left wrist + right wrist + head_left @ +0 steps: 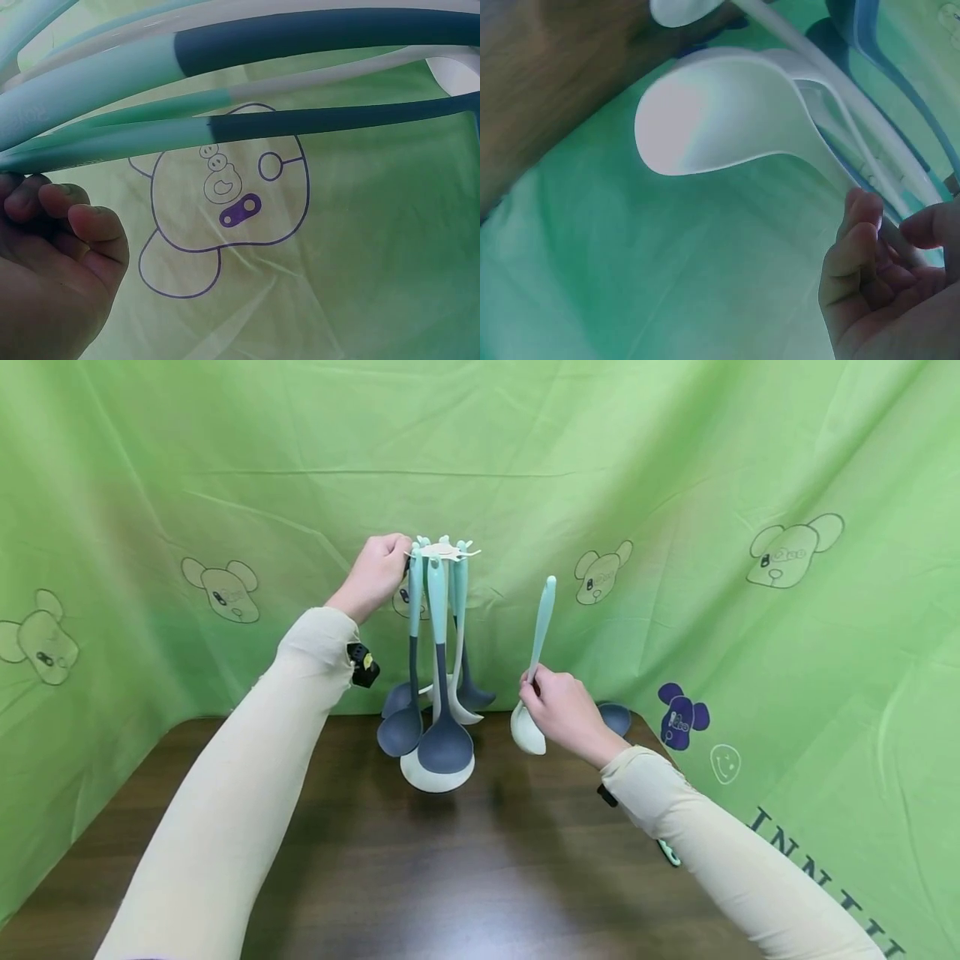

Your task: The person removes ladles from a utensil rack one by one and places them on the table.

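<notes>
My right hand (566, 706) grips the grey-white neck of a ladle (528, 731) with a mint handle. It stands nearly upright to the right of the utensil rack (441, 552), handle end up. Its white bowl (720, 112) fills the upper middle of the right wrist view. My left hand (378, 572) has its fingers curled at the rack's top left edge; the exact contact is partly hidden. From the rack's hooks hang several mint-handled utensils, including a dark grey ladle (446, 745) in front. The rack's white base (437, 783) shows below them.
A dark ladle (615, 718) lies at the table's right edge, partly behind my right hand. A mint handle end (669, 852) pokes out by the right sleeve. The brown wooden table (450, 877) meets a green printed curtain (510, 460) behind and at both sides.
</notes>
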{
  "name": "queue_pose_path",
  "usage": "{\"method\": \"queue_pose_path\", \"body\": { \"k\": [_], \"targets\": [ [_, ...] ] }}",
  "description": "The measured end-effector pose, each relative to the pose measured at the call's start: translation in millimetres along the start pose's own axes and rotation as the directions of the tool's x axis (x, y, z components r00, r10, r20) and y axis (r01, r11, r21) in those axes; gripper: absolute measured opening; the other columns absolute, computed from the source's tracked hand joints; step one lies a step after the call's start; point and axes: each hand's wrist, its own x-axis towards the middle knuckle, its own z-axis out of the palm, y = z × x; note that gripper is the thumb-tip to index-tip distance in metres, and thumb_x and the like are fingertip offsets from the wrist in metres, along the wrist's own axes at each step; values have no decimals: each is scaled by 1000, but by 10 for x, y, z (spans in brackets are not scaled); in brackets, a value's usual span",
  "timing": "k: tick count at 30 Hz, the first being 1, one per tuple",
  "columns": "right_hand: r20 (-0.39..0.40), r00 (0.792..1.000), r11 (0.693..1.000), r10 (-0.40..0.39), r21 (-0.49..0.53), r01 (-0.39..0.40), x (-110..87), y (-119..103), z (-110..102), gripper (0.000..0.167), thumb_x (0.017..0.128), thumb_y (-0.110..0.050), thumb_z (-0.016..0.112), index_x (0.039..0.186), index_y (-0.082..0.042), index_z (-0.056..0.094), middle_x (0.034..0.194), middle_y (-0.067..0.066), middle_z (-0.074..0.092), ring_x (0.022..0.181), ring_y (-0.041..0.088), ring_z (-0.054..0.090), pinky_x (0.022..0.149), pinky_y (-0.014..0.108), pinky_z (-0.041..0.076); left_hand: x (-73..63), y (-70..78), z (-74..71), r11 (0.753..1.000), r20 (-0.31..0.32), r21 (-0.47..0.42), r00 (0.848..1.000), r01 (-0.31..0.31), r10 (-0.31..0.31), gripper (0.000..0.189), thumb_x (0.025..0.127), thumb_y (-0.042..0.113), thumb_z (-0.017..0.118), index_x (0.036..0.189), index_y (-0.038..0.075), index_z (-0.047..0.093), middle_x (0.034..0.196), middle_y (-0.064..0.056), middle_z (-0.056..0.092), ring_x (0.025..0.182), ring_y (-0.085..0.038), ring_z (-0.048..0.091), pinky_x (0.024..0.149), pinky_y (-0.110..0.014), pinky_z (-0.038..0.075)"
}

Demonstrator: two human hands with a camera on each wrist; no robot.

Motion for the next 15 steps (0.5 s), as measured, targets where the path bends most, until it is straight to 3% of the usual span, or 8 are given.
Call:
{"method": "queue_pose_path", "body": {
  "k": [8,12,15],
  "targets": [
    [114,993,999,-16,-32,20,-105,249,-100,21,101,-17,49,100,-11,70,89,2,72,55,14,49,51,31,40,-27,24,-46,1000,-1,21,1000,12,-12,37,108,29,31,75,13,38,63,4,36,56,-12,31,53,-28,30],
    [202,979,997,-39,-64,53,-134,390,-162,23,101,-16,52,104,-9,73,102,3,76,55,11,47,50,30,38,-30,33,-49,1000,-3,21,1000,9,-9,37,108,28,31,75,13,38,63,5,36,56,-11,32,53,-28,30],
    [257,966,994,-36,-92,62,-137,489,-186,24,101,-16,52,105,-8,74,102,2,76,55,9,46,50,29,38,-31,37,-61,999,-9,33,1000,6,-6,37,108,28,31,75,13,38,63,5,36,56,-12,32,54,-28,30]
  ]
}}
